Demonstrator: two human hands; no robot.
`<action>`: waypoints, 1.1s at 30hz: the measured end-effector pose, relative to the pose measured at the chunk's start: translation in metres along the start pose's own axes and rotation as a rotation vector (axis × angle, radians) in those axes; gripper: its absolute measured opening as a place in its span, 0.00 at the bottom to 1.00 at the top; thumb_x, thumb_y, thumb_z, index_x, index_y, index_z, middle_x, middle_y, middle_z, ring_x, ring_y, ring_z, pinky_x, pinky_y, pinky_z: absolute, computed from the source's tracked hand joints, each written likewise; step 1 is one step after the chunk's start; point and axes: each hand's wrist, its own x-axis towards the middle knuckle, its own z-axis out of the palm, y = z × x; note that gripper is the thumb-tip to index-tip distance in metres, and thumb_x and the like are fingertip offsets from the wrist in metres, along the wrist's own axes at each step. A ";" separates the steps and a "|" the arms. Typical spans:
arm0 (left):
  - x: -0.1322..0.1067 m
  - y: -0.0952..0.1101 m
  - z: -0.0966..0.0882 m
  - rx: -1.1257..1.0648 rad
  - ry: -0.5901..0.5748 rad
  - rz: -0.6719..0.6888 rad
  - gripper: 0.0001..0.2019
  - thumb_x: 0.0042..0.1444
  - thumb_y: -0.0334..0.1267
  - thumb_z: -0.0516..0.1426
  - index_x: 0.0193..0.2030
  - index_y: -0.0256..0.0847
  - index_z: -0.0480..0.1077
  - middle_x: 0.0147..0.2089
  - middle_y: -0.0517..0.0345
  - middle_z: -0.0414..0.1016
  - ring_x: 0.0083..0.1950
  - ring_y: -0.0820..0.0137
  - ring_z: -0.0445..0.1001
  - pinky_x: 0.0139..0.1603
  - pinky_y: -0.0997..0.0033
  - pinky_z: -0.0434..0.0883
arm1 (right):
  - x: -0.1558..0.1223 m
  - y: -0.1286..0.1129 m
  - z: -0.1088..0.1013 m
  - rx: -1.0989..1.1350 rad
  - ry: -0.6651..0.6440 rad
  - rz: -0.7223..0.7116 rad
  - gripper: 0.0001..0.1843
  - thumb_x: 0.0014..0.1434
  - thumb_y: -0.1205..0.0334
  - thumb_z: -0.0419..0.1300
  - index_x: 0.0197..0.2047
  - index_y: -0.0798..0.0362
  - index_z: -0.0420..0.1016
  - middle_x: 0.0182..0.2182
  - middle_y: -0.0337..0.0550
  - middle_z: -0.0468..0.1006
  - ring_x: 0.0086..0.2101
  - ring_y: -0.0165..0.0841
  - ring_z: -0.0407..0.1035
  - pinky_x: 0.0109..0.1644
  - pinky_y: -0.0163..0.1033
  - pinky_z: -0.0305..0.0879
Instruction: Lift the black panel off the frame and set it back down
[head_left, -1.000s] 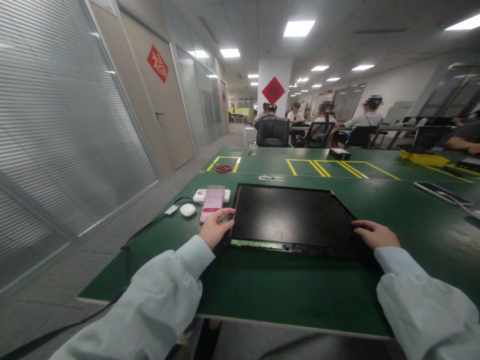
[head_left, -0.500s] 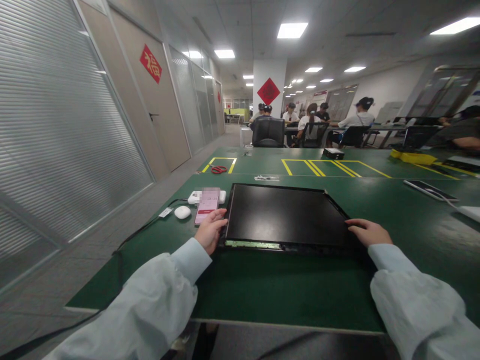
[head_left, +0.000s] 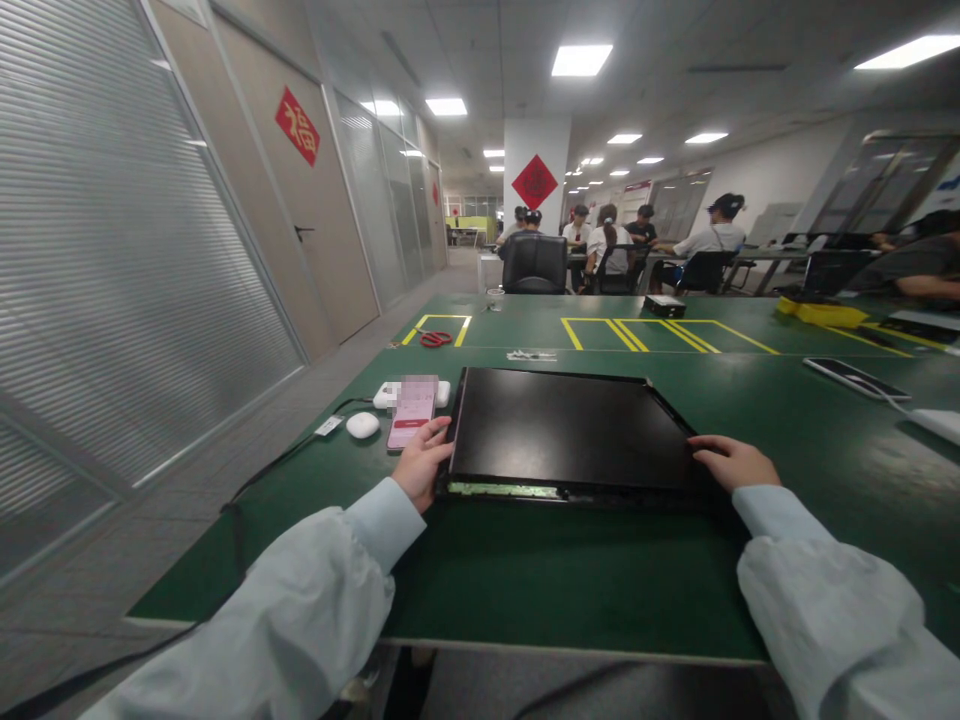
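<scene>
A black flat display panel (head_left: 570,428) lies in front of me, with a strip of green circuit board (head_left: 502,490) showing along its near edge. My left hand (head_left: 422,462) grips the panel's left side, its fingers along the frame and partly hidden. On the opposite side, my right hand (head_left: 733,462) holds the right edge between thumb and fingers. Just beyond my left hand lies a phone (head_left: 412,412) with a pink screen, leaning on a white power strip (head_left: 387,394). Left of it rests a small white rounded case (head_left: 363,426).
Red-handled scissors (head_left: 435,339) and small silver pieces (head_left: 532,356) lie farther back on the green table (head_left: 600,580). At right are another phone (head_left: 855,379) with a cable and a yellow object (head_left: 821,311). A small black box (head_left: 665,306) stands near the far edge. Several people sit beyond.
Both hands keep their hold on the panel, which stays in nearly the same place. The whole view has shifted very slightly. A seated person in the background has changed posture.
</scene>
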 end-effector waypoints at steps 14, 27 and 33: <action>-0.005 0.002 0.004 0.036 -0.061 -0.053 0.24 0.45 0.29 0.67 0.52 0.37 0.75 0.44 0.49 0.83 0.41 0.61 0.83 0.38 0.67 0.79 | -0.001 -0.003 -0.001 -0.011 -0.026 0.011 0.16 0.46 0.57 0.59 0.37 0.45 0.86 0.33 0.44 0.82 0.35 0.41 0.74 0.40 0.43 0.69; -0.003 0.001 0.002 -0.033 -0.071 -0.005 0.17 0.48 0.30 0.63 0.47 0.36 0.80 0.49 0.49 0.83 0.60 0.57 0.75 0.64 0.61 0.68 | -0.001 -0.003 -0.001 -0.024 -0.028 0.006 0.16 0.45 0.58 0.60 0.36 0.45 0.86 0.34 0.44 0.83 0.36 0.42 0.75 0.42 0.44 0.70; -0.004 0.001 0.002 0.008 -0.103 0.034 0.22 0.46 0.40 0.67 0.50 0.37 0.79 0.57 0.47 0.79 0.66 0.53 0.68 0.68 0.56 0.63 | -0.002 -0.006 -0.003 -0.028 -0.042 0.013 0.16 0.46 0.58 0.60 0.37 0.45 0.86 0.35 0.44 0.83 0.37 0.42 0.75 0.43 0.44 0.70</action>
